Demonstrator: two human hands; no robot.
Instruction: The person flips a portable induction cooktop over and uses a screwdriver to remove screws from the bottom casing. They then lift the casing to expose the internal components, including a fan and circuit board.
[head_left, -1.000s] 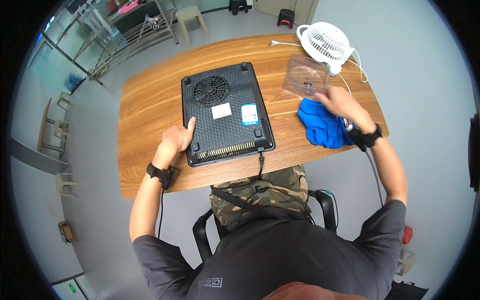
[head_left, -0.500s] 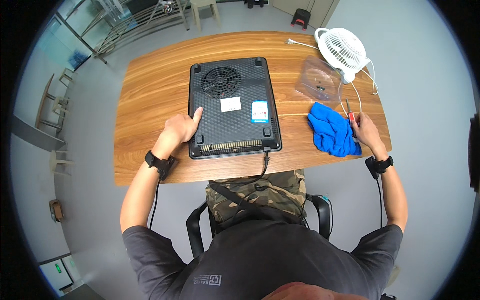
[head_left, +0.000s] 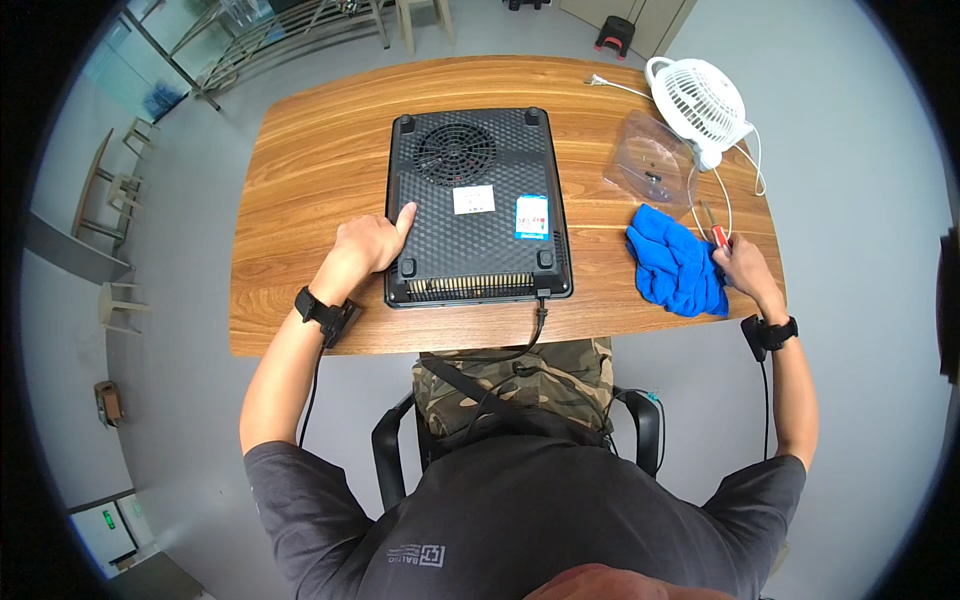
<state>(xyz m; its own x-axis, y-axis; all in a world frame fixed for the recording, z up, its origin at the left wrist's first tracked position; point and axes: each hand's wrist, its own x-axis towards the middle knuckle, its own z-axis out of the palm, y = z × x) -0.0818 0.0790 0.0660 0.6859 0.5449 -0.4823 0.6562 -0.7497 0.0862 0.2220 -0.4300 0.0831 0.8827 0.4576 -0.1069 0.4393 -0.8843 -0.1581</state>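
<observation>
A black induction cooker lies upside down on the wooden table, its round vent grille, several feet and two labels facing up. My left hand grips its left edge, with the thumb on the underside and the other fingers curled at the side. On the right, my right hand is closed round a screwdriver with a red handle, whose thin shaft points away from me. Just left of that hand lies a crumpled blue cloth.
A clear plastic bag holding small dark parts lies beyond the cloth. A white fan with its cable and plug stands at the far right corner. The cooker's black power cord hangs over the table's near edge.
The view has shifted slightly. My right hand now covers more of the screwdriver's handle than before. My left hand stays on the cooker's edge.
</observation>
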